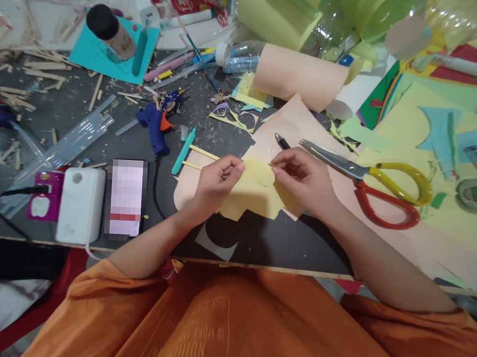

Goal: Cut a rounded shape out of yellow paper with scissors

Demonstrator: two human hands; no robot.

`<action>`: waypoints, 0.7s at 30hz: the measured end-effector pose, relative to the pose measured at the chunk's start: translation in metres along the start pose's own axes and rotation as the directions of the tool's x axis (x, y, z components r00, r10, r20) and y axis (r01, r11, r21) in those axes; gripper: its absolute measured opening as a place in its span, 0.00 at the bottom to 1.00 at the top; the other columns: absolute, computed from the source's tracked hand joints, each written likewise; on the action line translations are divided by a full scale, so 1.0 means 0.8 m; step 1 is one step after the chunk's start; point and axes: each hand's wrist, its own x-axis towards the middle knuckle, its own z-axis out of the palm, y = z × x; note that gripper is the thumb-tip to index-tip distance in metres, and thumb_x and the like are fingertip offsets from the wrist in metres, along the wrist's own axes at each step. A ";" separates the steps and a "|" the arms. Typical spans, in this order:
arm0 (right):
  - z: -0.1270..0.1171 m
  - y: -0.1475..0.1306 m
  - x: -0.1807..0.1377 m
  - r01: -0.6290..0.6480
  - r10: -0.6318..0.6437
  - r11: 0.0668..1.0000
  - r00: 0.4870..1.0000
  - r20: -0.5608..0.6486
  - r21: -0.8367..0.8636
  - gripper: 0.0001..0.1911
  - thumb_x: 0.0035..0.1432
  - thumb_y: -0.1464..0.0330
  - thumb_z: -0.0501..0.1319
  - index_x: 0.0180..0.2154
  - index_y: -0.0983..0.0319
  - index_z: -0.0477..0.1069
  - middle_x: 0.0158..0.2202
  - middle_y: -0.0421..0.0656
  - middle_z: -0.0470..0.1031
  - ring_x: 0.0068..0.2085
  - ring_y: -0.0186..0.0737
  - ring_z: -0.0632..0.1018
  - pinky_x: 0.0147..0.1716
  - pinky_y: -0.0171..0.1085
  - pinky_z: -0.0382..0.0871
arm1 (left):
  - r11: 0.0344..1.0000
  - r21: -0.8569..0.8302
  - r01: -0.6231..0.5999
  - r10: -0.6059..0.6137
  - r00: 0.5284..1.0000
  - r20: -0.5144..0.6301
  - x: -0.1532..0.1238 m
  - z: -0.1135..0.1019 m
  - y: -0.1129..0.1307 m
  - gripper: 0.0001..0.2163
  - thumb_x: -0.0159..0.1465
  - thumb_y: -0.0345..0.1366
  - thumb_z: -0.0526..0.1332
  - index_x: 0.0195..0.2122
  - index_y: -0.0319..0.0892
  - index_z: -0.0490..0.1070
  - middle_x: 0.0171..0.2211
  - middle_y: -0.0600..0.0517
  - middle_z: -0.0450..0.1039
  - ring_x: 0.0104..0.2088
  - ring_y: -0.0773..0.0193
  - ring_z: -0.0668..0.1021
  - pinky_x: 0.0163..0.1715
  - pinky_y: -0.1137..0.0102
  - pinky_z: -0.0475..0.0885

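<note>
A piece of yellow paper (258, 175) spans the gap between my two hands, above a larger yellow sheet (241, 204) with a jagged lower edge. My left hand (221, 180) is closed, thumb and fingers pinching the piece's left edge. On the opposite edge, my right hand (298, 173) pinches it in the same way. A black pen (281, 141) pokes out beyond the right fingers; whether that hand touches it I cannot tell. Scissors (361, 173) with one yellow and one red handle lie just right of my right hand, on peach paper (295, 117).
Left of my hands are a teal marker (184, 151), a blue glue gun (155, 125) with its cord, a phone (126, 199) and a white power bank (80, 205). A paper-wrapped bottle (300, 75) lies behind. Coloured paper (421, 121) covers the right side. The table edge (258, 266) is close to my body.
</note>
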 end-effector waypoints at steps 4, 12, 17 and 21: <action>-0.007 -0.002 0.004 -0.022 0.020 0.994 1.000 -0.017 -0.103 0.03 0.54 0.71 0.60 0.27 0.60 0.70 0.22 0.37 0.70 0.24 0.31 0.69 0.23 0.32 0.62 | 0.998 -0.056 0.013 -0.014 1.000 -0.013 0.001 -0.001 0.000 0.09 0.61 0.38 0.57 0.25 0.42 0.63 0.18 0.59 0.55 0.19 0.73 0.57 0.17 0.76 0.53; -0.010 -0.002 0.005 0.058 -0.053 0.983 0.998 0.033 -0.171 0.06 0.56 0.70 0.59 0.30 0.61 0.74 0.26 0.39 0.77 0.24 0.32 0.71 0.24 0.33 0.63 | 0.983 -0.162 0.090 -0.082 0.995 0.056 0.002 0.000 -0.008 0.08 0.61 0.34 0.59 0.42 0.44 0.66 0.18 0.60 0.63 0.17 0.73 0.63 0.18 0.76 0.58; -0.012 -0.002 0.008 0.067 -0.057 0.984 0.996 0.062 -0.166 0.06 0.57 0.68 0.60 0.29 0.59 0.75 0.30 0.41 0.79 0.29 0.36 0.75 0.28 0.35 0.67 | 0.991 -0.128 0.031 -0.023 0.998 0.061 0.002 0.000 -0.007 0.12 0.61 0.31 0.58 0.46 0.45 0.69 0.18 0.60 0.62 0.18 0.72 0.64 0.20 0.75 0.59; -0.014 -0.003 0.009 0.064 -0.057 0.987 0.997 0.046 -0.149 0.06 0.57 0.68 0.61 0.28 0.58 0.75 0.30 0.41 0.80 0.30 0.37 0.77 0.28 0.36 0.69 | 0.995 -0.101 0.006 0.000 0.998 0.062 0.001 0.000 -0.005 0.09 0.61 0.32 0.59 0.42 0.44 0.71 0.19 0.59 0.64 0.20 0.72 0.64 0.21 0.75 0.59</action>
